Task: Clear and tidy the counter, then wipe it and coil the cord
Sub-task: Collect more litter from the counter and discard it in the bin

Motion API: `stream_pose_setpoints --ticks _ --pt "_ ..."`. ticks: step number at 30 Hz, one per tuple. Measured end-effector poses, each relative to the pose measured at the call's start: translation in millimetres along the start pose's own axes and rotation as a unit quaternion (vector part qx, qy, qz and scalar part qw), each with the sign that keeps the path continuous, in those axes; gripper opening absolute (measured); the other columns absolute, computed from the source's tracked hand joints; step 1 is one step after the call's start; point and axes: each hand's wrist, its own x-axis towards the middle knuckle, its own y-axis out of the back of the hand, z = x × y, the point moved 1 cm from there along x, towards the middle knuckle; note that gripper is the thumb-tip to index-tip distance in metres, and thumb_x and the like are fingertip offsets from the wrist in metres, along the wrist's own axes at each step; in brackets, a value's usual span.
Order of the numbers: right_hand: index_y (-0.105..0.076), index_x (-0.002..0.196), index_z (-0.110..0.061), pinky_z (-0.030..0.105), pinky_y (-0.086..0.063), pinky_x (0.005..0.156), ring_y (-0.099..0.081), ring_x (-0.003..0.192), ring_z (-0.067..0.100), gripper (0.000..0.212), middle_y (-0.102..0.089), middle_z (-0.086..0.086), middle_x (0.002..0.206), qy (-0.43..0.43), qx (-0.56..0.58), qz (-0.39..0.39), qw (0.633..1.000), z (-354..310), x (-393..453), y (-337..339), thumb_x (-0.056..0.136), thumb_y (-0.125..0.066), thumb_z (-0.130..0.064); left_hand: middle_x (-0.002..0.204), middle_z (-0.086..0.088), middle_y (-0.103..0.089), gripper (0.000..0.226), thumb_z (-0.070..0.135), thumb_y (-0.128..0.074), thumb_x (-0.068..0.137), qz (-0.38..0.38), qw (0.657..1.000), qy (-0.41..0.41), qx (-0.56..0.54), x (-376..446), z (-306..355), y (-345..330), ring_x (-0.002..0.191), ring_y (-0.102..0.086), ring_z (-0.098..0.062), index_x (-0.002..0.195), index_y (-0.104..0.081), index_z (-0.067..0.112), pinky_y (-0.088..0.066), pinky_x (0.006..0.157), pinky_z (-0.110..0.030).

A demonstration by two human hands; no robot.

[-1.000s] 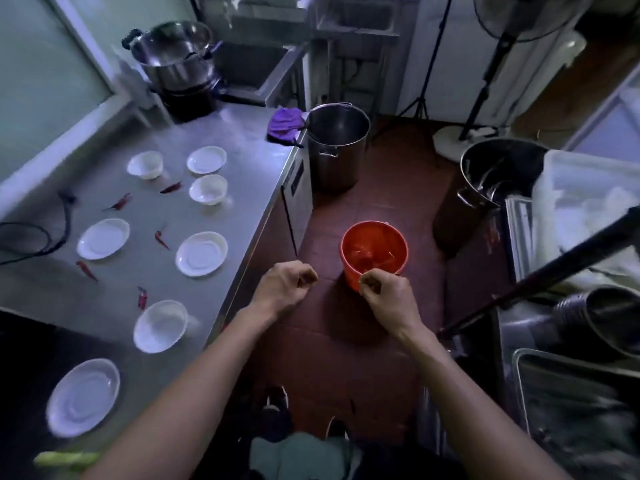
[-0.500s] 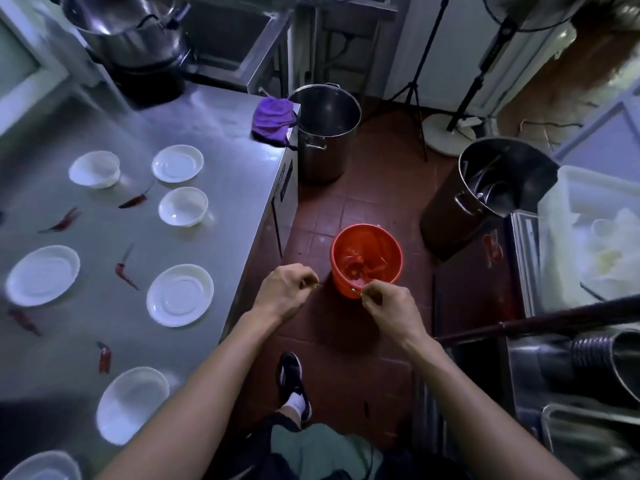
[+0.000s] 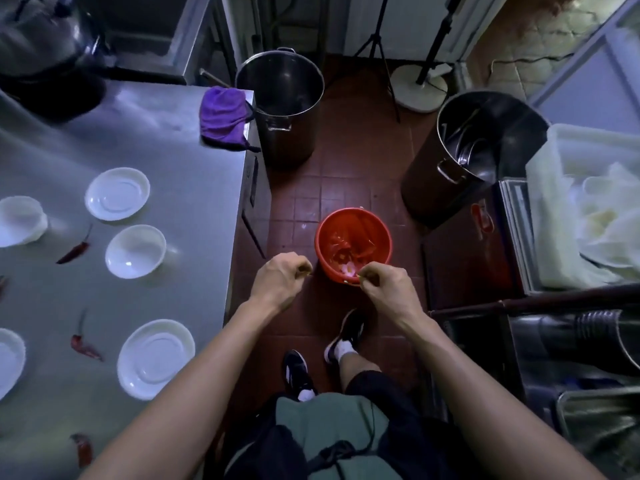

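My left hand (image 3: 282, 278) and my right hand (image 3: 384, 287) hang over the tiled floor with fingers curled shut, just in front of a red bucket (image 3: 387, 237) holding scraps. Whether the fingertips pinch anything is too small to tell. To the left, the steel counter (image 3: 194, 188) carries white saucers (image 3: 117, 194) (image 3: 156, 358), white bowls (image 3: 135, 251) (image 3: 20, 220) and scattered dried red chilies (image 3: 74, 252) (image 3: 83, 346). A purple cloth (image 3: 223, 116) lies on the counter's far corner. No cord is in view.
A tall steel pot (image 3: 280, 133) stands on the floor beside the counter's end. A second big pot (image 3: 446, 174) with utensils leans at the right, next to a white crate (image 3: 547, 209). A dark pole (image 3: 536, 301) crosses at the right. My feet are below.
The view has swung down and to the right, so the cord and the counter's left part left the frame. Both hands stay curled near the red bucket, which looks nearer.
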Motion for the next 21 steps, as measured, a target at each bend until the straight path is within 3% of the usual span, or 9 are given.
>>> stream_pose_setpoints --ticks 5,14,21 --pt "-0.073 0.091 -0.025 0.040 -0.056 0.076 -0.068 0.085 0.019 0.009 -0.074 -0.002 0.090 -0.051 0.010 -0.036 0.998 30 28 1 0.087 -0.066 -0.022 0.094 0.004 -0.068 0.014 0.012 -0.067 0.088 -0.025 0.999 0.003 0.043 46 3 -12 0.093 -0.060 -0.020 0.093 -0.074 0.023 -0.053 0.079 -0.038" --pt "-0.072 0.095 -0.026 0.036 -0.056 0.079 -0.067 0.090 0.015 0.011 -0.074 -0.008 0.096 -0.083 0.055 -0.034 0.994 73 124 40 0.087 -0.065 -0.023 0.098 0.002 -0.068 0.018 0.011 -0.063 0.090 -0.100 0.992 -0.016 0.070 146 59 -34 0.098 -0.060 -0.022 0.099 -0.074 0.022 -0.051 0.085 -0.039" --pt "-0.071 0.100 -0.025 0.038 -0.055 0.083 -0.068 0.096 0.021 0.014 -0.074 -0.004 0.101 -0.099 0.035 -0.099 0.989 100 148 42 0.089 -0.063 -0.024 0.095 0.007 -0.067 0.017 0.013 -0.064 0.090 -0.105 0.993 0.018 0.052 185 72 -57 0.095 -0.062 -0.019 0.096 -0.073 0.027 -0.053 0.083 -0.039"
